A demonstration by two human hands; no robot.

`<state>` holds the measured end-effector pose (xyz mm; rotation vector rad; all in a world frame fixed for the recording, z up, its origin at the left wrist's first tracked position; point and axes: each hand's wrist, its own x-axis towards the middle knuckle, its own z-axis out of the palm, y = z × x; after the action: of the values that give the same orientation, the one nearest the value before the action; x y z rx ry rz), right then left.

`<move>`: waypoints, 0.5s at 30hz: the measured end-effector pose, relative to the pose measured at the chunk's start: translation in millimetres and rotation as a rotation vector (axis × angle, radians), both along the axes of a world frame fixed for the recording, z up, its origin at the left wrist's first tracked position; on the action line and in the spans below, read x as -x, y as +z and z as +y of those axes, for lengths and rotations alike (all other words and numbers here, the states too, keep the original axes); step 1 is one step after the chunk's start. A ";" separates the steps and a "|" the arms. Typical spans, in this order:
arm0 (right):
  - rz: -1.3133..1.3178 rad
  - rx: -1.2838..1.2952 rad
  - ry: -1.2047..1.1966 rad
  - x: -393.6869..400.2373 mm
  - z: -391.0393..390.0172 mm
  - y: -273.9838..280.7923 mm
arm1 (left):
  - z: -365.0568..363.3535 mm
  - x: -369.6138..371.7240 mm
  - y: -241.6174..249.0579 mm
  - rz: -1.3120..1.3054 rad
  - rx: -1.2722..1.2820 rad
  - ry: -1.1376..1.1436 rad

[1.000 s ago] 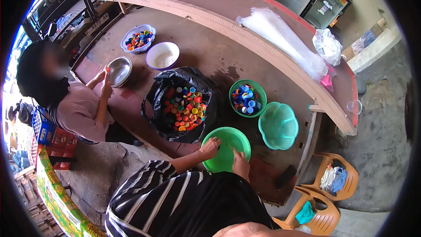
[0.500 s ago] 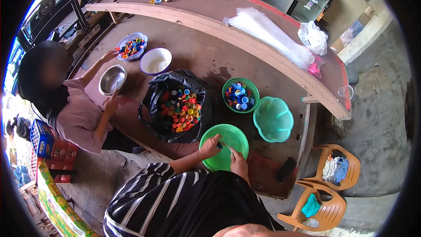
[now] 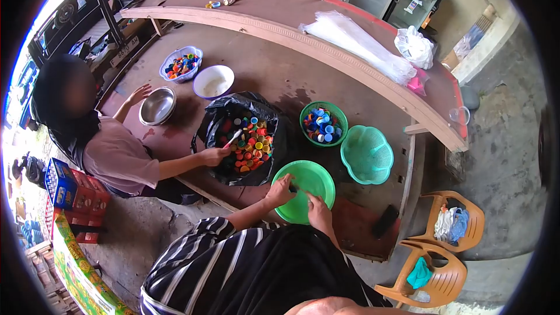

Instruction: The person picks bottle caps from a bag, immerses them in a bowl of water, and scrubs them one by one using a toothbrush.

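Observation:
Over the green basin [image 3: 318,175], my left hand [image 3: 281,192] is closed around a small dark object [image 3: 293,188], too small to name. My right hand [image 3: 319,211] is close beside it, its fingers pinched on something thin that I cannot make out. To the left of the basin stands a black plastic bag [image 3: 204,134], open at the top and full of colourful bottle caps [image 3: 256,146]. A green basket [image 3: 344,118] of mostly blue and white caps stands beyond the basin. A pale green scalloped basket [image 3: 366,157] is beside it.
A co-worker [image 3: 116,146] at the left reaches a pale stick-like tool [image 3: 234,137] over the bag. Near them are a metal bowl [image 3: 157,107], a white bowl [image 3: 214,81] and a lilac basket [image 3: 197,61] of caps. A dark phone-like object [image 3: 385,221] lies at right.
The co-worker's one hand has moved right, bringing the pale tool over the bag; their other hand has drawn back from the lilac basket. My hands remain over the basin. The view has shifted slightly.

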<state>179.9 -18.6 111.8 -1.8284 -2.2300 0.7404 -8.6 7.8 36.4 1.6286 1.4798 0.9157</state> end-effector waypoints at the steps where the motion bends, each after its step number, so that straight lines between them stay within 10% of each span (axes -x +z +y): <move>1: -0.061 0.019 -0.009 -1.0 -0.2 -4.1 | -2.3 -1.1 2.8 0.004 -0.024 -0.001; 15: -0.120 -0.075 0.083 -8.1 8.7 -32.5 | -4.2 3.8 -11.2 0.084 -0.052 0.041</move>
<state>188.0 -9.9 79.3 -1.7994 -2.3871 0.5650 -12.4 3.6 25.1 1.6985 1.5636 0.9248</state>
